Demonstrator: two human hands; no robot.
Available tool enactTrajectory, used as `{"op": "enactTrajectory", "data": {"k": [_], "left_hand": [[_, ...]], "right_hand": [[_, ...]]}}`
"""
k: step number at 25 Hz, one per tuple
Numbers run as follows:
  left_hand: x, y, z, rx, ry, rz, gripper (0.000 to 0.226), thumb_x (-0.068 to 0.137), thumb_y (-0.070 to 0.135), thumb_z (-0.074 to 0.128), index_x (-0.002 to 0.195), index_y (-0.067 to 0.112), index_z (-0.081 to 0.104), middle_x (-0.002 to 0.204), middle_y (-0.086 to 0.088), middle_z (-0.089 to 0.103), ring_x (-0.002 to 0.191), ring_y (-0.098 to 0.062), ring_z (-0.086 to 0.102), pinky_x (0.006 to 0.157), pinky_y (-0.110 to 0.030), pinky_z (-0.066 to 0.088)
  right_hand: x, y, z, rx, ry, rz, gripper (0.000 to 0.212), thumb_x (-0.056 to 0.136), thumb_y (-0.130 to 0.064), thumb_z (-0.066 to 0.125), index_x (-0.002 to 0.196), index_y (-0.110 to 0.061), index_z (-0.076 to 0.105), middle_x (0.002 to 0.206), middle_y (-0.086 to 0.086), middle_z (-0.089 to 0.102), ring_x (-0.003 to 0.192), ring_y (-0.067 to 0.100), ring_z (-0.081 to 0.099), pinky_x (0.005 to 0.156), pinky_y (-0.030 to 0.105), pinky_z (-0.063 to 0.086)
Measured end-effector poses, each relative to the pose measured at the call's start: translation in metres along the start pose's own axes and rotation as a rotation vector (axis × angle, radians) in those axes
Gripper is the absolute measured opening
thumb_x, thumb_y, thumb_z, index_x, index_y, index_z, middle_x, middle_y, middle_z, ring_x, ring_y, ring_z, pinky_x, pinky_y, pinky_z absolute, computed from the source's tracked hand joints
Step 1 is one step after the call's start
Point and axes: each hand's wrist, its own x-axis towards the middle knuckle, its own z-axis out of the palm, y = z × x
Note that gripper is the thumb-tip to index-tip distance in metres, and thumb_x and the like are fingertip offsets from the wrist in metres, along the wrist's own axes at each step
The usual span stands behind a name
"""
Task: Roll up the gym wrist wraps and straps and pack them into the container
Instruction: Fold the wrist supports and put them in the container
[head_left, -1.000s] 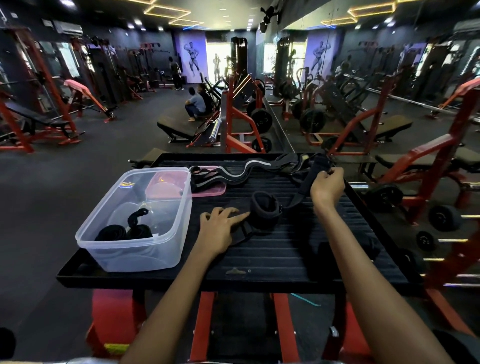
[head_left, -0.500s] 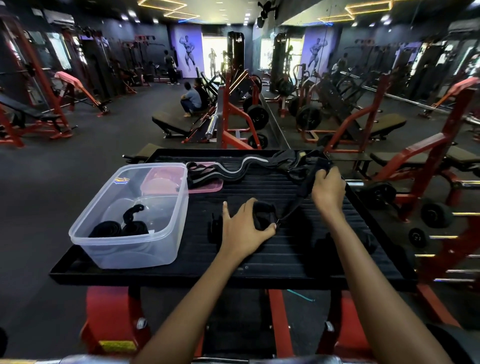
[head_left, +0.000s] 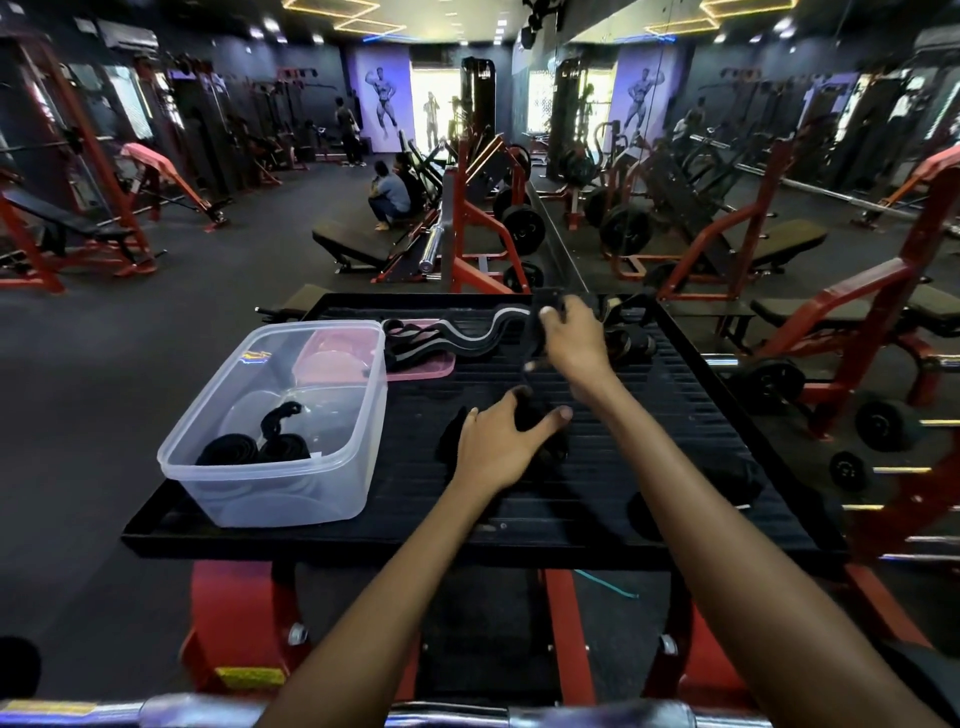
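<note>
Fingers (head_left: 558, 414) of the left hand (head_left: 493, 447) curl around a black rolled wrap (head_left: 535, 415).
Right hand (head_left: 574, 343) pinches its flat woven tail (head_left: 535, 332) farther back, above the ribbed black tabletop (head_left: 675, 493).

— What is seen on the arms?
— No sleeves are seen; both forearms are bare to the frame edge. The left hand (head_left: 493, 447) and right hand (head_left: 574, 345) are ungloved.

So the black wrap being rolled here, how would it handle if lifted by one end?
Probably floppy: the black wrap sags between the right hand and the rolled part under the left hand. Likely light, as fingertips carry it. The roll may loosen if released.
</note>
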Motion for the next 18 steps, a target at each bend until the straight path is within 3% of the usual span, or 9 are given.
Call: {"op": "enactTrajectory", "data": {"k": [2,4,6,8,11,14,16,18], "left_hand": [[0.004,0.004,0.003,0.000,0.035,-0.037,0.060,0.077,0.076,0.043,0.104,0.026,0.062,0.103,-0.005,0.071,0.106,-0.029,0.059,0.099,-0.047,0.041],[0.007,0.003,0.008,-0.024,0.054,-0.055,0.044,0.081,0.064,0.049,0.096,0.026,0.067,0.097,-0.003,0.072,0.103,-0.025,0.061,0.100,-0.045,0.040],[0.008,-0.001,0.011,-0.094,0.052,-0.048,0.030,0.085,0.051,0.053,0.090,0.027,0.071,0.095,0.001,0.074,0.101,-0.020,0.063,0.103,-0.042,0.038],[0.005,-0.007,0.013,-0.142,0.028,-0.006,0.031,0.085,0.053,0.049,0.086,0.029,0.069,0.089,0.005,0.073,0.099,-0.018,0.063,0.109,-0.041,0.032],[-0.009,-0.010,0.011,-0.114,0.059,0.089,0.024,0.090,0.047,0.050,0.091,0.027,0.063,0.093,0.012,0.067,0.098,-0.007,0.060,0.118,-0.039,0.013],[-0.027,-0.009,0.007,-0.018,0.144,0.141,0.027,0.089,0.045,0.053,0.108,0.027,0.060,0.112,0.012,0.060,0.108,-0.006,0.054,0.115,-0.040,0.019],[-0.038,-0.012,0.006,0.071,0.202,0.101,0.031,0.087,0.043,0.057,0.115,0.028,0.058,0.117,0.011,0.057,0.112,-0.010,0.050,0.109,-0.037,0.028],[-0.050,-0.014,0.004,0.092,0.262,-0.065,0.036,0.083,0.040,0.060,0.118,0.030,0.056,0.119,0.011,0.055,0.114,-0.011,0.047,0.103,-0.034,0.029]], "right_hand": [[-0.005,-0.001,0.008,0.142,-0.176,0.075,0.015,0.096,-0.020,0.046,0.101,-0.006,0.050,0.093,0.013,0.054,0.072,0.023,0.058,0.072,0.049,0.058],[-0.011,0.008,0.005,0.211,-0.280,0.111,0.011,0.097,-0.018,0.048,0.102,-0.009,0.051,0.099,0.011,0.053,0.081,0.024,0.058,0.078,0.043,0.057],[-0.013,0.026,-0.010,0.084,-0.188,0.053,0.017,0.096,-0.021,0.049,0.106,-0.010,0.057,0.099,0.006,0.056,0.093,0.025,0.058,0.085,0.039,0.053],[-0.020,0.049,-0.027,-0.159,-0.168,0.058,0.029,0.095,-0.029,0.051,0.101,-0.003,0.063,0.089,0.005,0.056,0.086,0.023,0.055,0.076,0.034,0.046],[-0.047,0.074,-0.037,-0.187,-0.375,0.352,0.052,0.092,-0.046,0.050,0.101,0.003,0.064,0.082,0.009,0.058,0.074,0.022,0.054,0.061,0.030,0.045],[-0.066,0.081,-0.036,-0.059,-0.499,0.516,0.045,0.093,-0.049,0.047,0.105,-0.009,0.065,0.095,0.007,0.067,0.075,0.018,0.059,0.061,0.027,0.050],[-0.069,0.084,-0.036,0.059,-0.469,0.567,0.039,0.094,-0.043,0.049,0.107,-0.009,0.063,0.094,0.007,0.065,0.073,0.018,0.058,0.062,0.029,0.050],[-0.069,0.090,-0.033,0.241,-0.351,0.612,0.036,0.090,-0.035,0.060,0.107,-0.004,0.065,0.095,0.010,0.066,0.079,0.022,0.062,0.068,0.033,0.051]]}}
